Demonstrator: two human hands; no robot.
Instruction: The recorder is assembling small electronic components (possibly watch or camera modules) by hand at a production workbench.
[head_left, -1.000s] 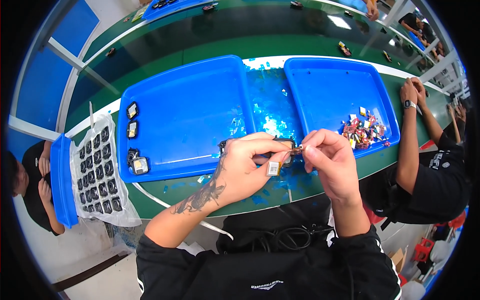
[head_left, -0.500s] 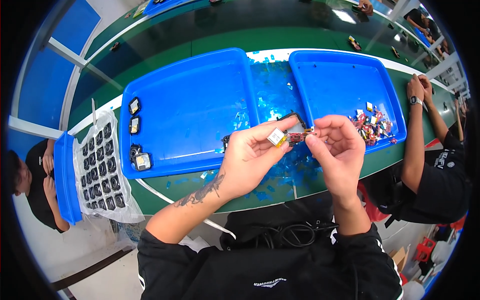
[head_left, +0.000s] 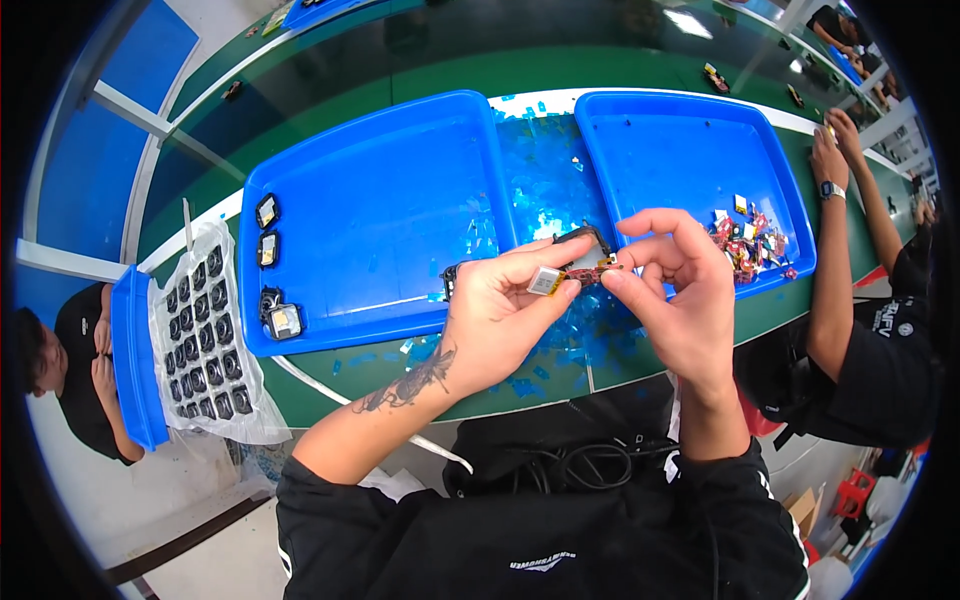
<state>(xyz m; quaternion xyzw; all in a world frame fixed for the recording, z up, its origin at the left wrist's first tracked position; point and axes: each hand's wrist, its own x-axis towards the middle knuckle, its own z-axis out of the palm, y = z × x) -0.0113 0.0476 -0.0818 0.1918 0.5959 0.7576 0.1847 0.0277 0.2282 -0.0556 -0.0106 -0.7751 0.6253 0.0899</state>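
In front of my chest my left hand (head_left: 495, 315) grips a small red circuit board (head_left: 586, 275) between thumb and fingers. A flat silver battery (head_left: 544, 281) with yellow tape hangs at the board's left end, by the thumb. Behind the board, a black plastic housing (head_left: 578, 236) pokes out past the left fingers; how it is held is partly hidden. My right hand (head_left: 688, 310) pinches the board's right end with thumb and forefinger, its other fingers loosely curled.
A blue tray (head_left: 375, 190) at left holds several black cased units; another blue tray (head_left: 680, 150) at right holds piled red boards and batteries. Blue film scraps (head_left: 545, 185) litter the green bench between. A plastic-lined rack of black parts (head_left: 205, 340) stands left. Co-workers sit on both sides.
My right hand has shifted slightly left along the board, its fingers now more raised and curled. The battery has tilted a little. At right, the co-worker's hands have moved farther up the bench.
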